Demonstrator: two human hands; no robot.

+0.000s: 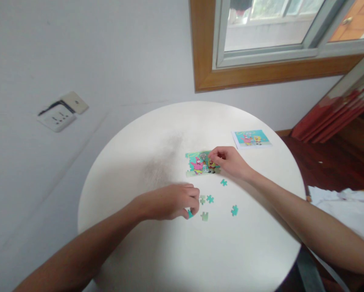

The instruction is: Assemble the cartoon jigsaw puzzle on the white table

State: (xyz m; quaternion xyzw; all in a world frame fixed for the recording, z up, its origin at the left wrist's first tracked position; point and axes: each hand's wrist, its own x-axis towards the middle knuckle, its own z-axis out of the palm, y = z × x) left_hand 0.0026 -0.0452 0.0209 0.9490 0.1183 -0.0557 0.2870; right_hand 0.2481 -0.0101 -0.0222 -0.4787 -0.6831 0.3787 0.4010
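Teal jigsaw piece [190,214] below the part-built cartoon puzzle [197,165] looks pinched by the left hand [179,201], while the right hand [230,161], fingertips together at the puzzle's right, any contents hidden, could split joints by pushing sideways.

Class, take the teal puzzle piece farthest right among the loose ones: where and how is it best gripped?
Probably best pinched by opposite edges of the teal piece, from above on the side nearest the person. It lies flat on the table, so its edges offer the hold; the other loose pieces sit to its left, the right forearm to its right.
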